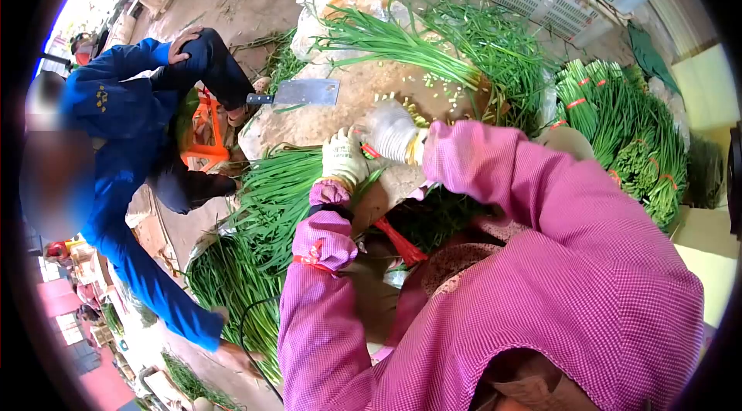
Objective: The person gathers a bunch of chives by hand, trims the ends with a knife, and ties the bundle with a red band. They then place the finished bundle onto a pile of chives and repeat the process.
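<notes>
So both hands here are in white gloves, working close together over the edge of a big tan block. The left hand is curled around a bunch of long green stalks, gripping near one end while the leaves fan out past the block toward the left. My guess is that holding it there keeps the stems squeezed tight and lets the floppy part lie on the pile. The right hand is right beside it, but it's motion-blurred, so I can't tell if it's pinching anything. There's a red band between the two, probably around the stalks, though the gloves hide too much to be sure. The cleaver lies flat on the far side of the block, well apart from the fingers, which seems like a sensible parking spot. Pale cut bits are scattered near the right hand, and another loose bunch rests across the far end, tips pointing away. Spare red strips hang down by the lap, handy I'd think, and banded bundles sit off to the right, likely stacked there to keep them away from the loose greens.
</notes>
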Demonstrator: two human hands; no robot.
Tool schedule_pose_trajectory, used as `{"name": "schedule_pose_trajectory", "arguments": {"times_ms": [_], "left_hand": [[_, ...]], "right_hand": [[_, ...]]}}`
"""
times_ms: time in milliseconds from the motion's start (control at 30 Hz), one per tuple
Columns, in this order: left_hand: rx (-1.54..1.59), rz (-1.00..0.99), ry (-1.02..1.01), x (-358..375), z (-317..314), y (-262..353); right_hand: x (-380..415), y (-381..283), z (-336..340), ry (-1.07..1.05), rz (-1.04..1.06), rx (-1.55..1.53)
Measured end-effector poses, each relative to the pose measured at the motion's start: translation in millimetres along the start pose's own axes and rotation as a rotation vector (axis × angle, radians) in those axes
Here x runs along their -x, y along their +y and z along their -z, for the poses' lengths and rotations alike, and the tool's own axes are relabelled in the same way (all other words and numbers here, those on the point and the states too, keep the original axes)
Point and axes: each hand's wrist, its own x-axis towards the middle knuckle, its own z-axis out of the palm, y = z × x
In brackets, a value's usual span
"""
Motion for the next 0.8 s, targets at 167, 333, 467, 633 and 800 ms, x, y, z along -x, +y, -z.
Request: {"name": "schedule_pose_trajectory", "arguments": {"times_ms": [167, 333, 467, 633, 800], "left_hand": [[0.03, -0.092, 0.448, 13, -16, 0], [0.213, -0.169, 0.614, 26, -19, 4], [0.272, -0.243, 0.67, 31, -24, 8], [0.49, -0.274, 0.574, 29, -9, 7], [0.491, -0.268, 0.569, 25, 14, 17]], "right_hand": [[6, 3, -22, 0.352, 0.067, 0.026], [3, 6, -20, 0.147, 0.022, 0.042], [9, 6, -18, 0.205, 0.028, -0.013], [5, 14, -27, 0.467, 0.134, -0.133], [4, 25, -13, 0.397, 0.311, 0.032]]}}
